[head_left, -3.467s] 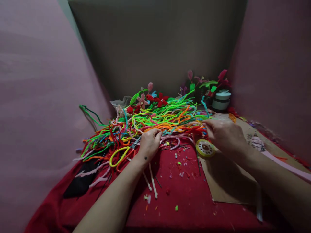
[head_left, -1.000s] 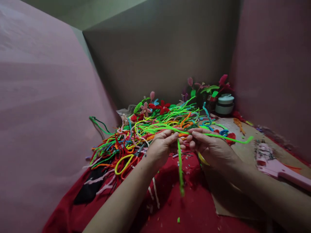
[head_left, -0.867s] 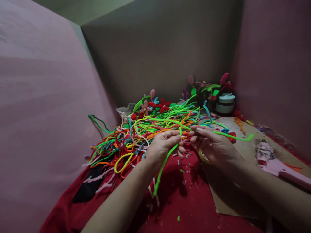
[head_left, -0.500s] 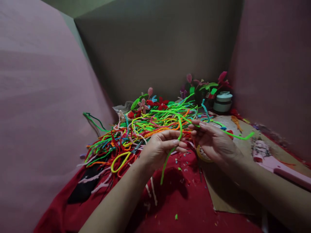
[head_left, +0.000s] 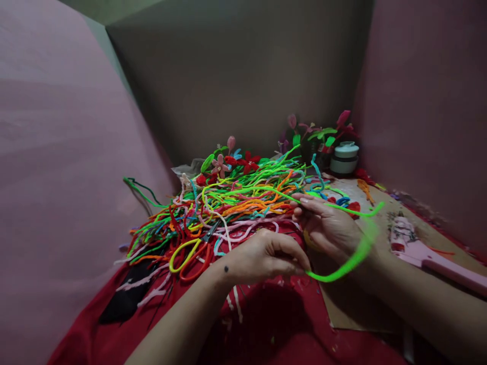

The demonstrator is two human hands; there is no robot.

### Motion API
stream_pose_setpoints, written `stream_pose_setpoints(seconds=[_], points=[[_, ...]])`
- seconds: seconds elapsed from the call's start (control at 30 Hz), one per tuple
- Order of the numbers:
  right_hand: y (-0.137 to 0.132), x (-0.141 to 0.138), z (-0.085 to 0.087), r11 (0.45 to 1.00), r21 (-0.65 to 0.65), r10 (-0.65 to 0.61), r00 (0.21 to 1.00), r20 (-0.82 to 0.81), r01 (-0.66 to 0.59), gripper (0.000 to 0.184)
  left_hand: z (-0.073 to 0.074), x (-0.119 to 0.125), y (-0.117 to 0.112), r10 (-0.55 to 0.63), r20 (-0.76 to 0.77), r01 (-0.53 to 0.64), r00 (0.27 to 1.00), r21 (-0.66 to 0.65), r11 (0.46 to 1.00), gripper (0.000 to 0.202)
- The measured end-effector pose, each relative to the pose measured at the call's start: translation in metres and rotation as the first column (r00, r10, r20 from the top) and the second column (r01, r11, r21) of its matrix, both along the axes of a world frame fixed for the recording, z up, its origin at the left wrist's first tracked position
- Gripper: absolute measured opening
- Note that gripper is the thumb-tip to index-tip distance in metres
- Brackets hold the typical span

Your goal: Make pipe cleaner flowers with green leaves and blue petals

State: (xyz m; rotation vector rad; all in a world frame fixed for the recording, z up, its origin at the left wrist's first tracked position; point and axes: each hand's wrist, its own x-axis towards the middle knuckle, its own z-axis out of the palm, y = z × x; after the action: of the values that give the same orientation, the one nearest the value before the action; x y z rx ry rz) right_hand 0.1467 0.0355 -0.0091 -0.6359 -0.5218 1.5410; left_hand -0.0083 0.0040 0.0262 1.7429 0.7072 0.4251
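Note:
Between its thumb and fingers my left hand (head_left: 272, 256) pinches the end of a bright green pipe cleaner (head_left: 335, 276), which curves out to the right and blurs toward its far end. My right hand (head_left: 327, 223), higher up and to the right, is closed on another bright green pipe cleaner (head_left: 355, 210). That one stretches left over the heap and ends at the right in a bent tip. Behind both hands lies a large tangled heap of coloured pipe cleaners (head_left: 243, 195). Scissors with yellow and red handles (head_left: 185, 256) rest at its near left edge.
Pipe-cleaner flowers (head_left: 249, 162) stand behind the heap. A lidded pale jar (head_left: 344, 158) sits at the back right. On a brown board (head_left: 352, 304) lies a pink glue gun (head_left: 422, 253). Red cloth (head_left: 281, 329) covers the near surface; walls rise on both sides.
My left hand has moved down and right and turned over, swinging its green pipe cleaner to the right. My right hand stays nearly in place, still holding its own. The view has shifted slightly.

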Motion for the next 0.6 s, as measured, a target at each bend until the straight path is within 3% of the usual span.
stream_pose_setpoints(seconds=[0.07, 0.13, 0.2, 0.27, 0.4, 0.6], points=[[-0.002, -0.001, 0.002, 1.0, -0.009, 0.01, 1.0, 0.01, -0.01, 0.012, -0.002, 0.001, 0.001, 0.05, 0.023, -0.049, 0.999, -0.011, 0.999, 0.008], [-0.005, -0.001, 0.001, 1.0, 0.009, 0.023, 0.999, 0.03, -0.023, 0.012, -0.004, 0.001, 0.004, 0.198, 0.116, -0.192, 0.973, -0.058, 0.98, 0.006], [-0.006, -0.002, -0.002, 0.997, 0.063, 0.048, 0.998, 0.047, -0.051, 0.012, -0.008, 0.001, 0.01, 0.348, 0.246, -0.316, 0.905, -0.16, 0.935, 0.009], [-0.007, -0.002, -0.006, 0.988, 0.113, 0.097, 0.994, 0.057, -0.103, 0.011, -0.012, 0.0, 0.017, 0.442, 0.343, -0.364, 0.829, -0.269, 0.892, 0.018], [-0.008, -0.004, -0.011, 0.966, 0.149, 0.207, 0.977, 0.045, -0.212, 0.01, -0.018, 0.0, 0.021, 0.493, 0.418, -0.358, 0.763, -0.361, 0.861, 0.021], [-0.011, -0.006, -0.013, 0.967, 0.154, 0.193, 0.978, 0.078, -0.203, 0.008, -0.019, 0.003, 0.018, 0.508, 0.443, -0.378, 0.738, -0.351, 0.856, 0.022]])
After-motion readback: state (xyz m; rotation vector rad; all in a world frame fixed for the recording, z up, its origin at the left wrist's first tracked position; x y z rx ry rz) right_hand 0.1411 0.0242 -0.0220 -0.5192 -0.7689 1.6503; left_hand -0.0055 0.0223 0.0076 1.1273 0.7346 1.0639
